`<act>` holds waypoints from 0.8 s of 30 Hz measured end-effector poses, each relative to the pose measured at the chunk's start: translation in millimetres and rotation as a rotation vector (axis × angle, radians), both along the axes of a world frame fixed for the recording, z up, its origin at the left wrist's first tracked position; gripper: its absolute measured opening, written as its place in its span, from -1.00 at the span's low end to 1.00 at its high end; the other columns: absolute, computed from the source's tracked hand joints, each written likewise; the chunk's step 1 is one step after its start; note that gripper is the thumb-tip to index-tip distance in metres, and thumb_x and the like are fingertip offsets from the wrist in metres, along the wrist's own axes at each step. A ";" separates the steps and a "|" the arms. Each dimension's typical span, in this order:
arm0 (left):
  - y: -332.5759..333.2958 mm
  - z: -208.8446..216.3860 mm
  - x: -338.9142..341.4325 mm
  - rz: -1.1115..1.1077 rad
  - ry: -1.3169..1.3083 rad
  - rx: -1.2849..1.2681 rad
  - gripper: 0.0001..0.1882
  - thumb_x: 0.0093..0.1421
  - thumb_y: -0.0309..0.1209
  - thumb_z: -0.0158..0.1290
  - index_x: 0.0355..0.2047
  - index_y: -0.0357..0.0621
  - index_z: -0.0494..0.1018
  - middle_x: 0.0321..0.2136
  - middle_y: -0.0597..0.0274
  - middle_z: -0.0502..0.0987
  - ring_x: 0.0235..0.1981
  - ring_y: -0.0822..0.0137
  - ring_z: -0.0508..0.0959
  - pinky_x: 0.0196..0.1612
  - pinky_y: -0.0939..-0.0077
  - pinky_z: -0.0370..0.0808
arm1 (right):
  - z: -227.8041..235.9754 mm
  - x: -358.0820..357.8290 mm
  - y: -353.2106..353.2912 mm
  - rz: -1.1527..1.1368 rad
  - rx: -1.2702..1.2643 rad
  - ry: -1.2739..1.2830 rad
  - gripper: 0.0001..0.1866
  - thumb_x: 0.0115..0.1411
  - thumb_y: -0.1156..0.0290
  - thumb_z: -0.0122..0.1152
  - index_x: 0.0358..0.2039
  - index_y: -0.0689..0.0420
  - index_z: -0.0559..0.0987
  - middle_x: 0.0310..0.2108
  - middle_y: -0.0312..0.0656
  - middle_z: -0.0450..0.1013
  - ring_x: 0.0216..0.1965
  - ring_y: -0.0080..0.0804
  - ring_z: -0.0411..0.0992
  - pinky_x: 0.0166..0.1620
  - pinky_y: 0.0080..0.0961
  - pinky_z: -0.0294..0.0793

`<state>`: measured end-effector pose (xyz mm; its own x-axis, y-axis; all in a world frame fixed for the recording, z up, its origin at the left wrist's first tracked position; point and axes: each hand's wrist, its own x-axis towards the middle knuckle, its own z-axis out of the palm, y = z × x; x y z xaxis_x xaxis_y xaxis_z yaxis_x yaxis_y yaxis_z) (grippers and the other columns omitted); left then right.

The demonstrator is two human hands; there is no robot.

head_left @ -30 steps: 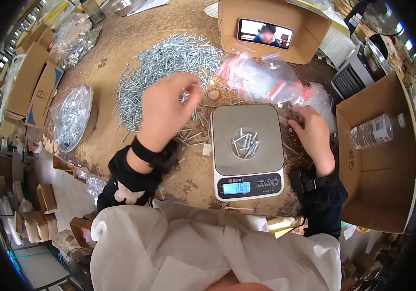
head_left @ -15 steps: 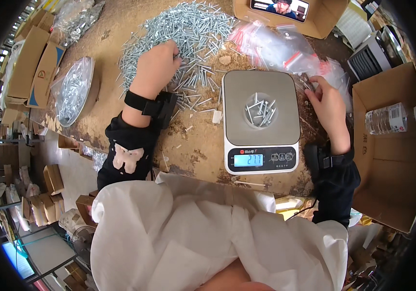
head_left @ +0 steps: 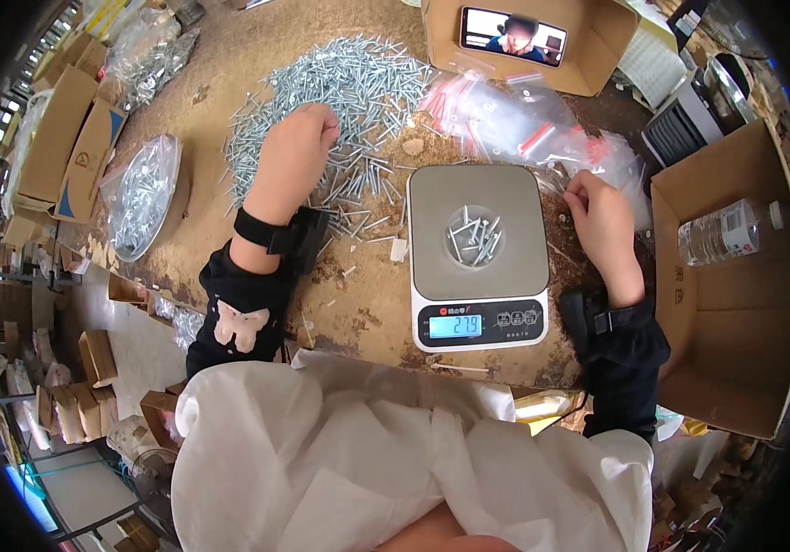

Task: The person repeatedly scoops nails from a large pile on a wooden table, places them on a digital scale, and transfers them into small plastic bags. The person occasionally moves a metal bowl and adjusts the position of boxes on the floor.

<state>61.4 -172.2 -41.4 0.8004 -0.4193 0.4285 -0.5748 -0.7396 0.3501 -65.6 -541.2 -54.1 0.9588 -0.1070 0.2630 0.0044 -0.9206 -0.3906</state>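
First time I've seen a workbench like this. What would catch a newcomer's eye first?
Probably the big heap of silvery fasteners at upper centre, with the left hand over its near side. Next, the scale right of centre, carrying a clear dish of similar fasteners. Then the lit phone inside a cardboard box at the top.
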 end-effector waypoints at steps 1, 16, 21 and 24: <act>-4.4 6.8 -3.5 -0.030 0.034 -0.064 -0.91 0.20 -0.51 0.08 -0.31 -0.24 0.42 -0.43 0.08 0.50 -0.37 0.13 0.52 -0.25 0.34 0.45 | 0.0 0.5 -0.4 0.002 -0.007 0.000 -0.91 0.12 0.46 0.24 -0.42 0.16 0.50 -0.49 0.00 0.51 -0.38 0.07 0.50 -0.35 -0.11 0.43; -84.6 30.3 -85.6 -0.734 0.150 -0.216 -0.80 0.11 -0.33 0.24 -0.29 -0.08 0.49 -0.35 0.33 0.51 -0.23 0.27 0.47 -0.07 0.35 0.28 | 1.8 -0.2 2.0 0.001 -0.010 0.003 -0.91 0.13 0.47 0.23 -0.40 0.16 0.49 -0.50 0.02 0.50 -0.40 0.06 0.49 -0.37 -0.11 0.41; -75.9 40.2 -81.8 -0.759 0.195 -0.378 -0.70 0.02 -0.26 0.33 -0.29 -0.08 0.53 -0.38 0.31 0.52 -0.34 0.29 0.49 -0.19 0.41 0.32 | 25.6 -5.2 18.3 -0.010 0.166 -0.161 -0.90 0.18 0.48 0.23 -0.40 0.18 0.47 -0.60 -0.05 0.45 -0.61 -0.13 0.41 -0.50 -0.36 0.36; -76.5 43.6 -86.6 -0.753 0.209 -0.434 -0.71 0.02 -0.27 0.32 -0.30 -0.08 0.53 -0.40 0.31 0.52 -0.40 0.28 0.50 -0.25 0.43 0.33 | 48.8 -25.3 47.4 0.129 0.428 -0.328 -0.88 0.17 0.49 0.25 -0.43 0.20 0.47 -0.63 -0.13 0.41 -0.68 -0.26 0.32 -0.55 -0.49 0.28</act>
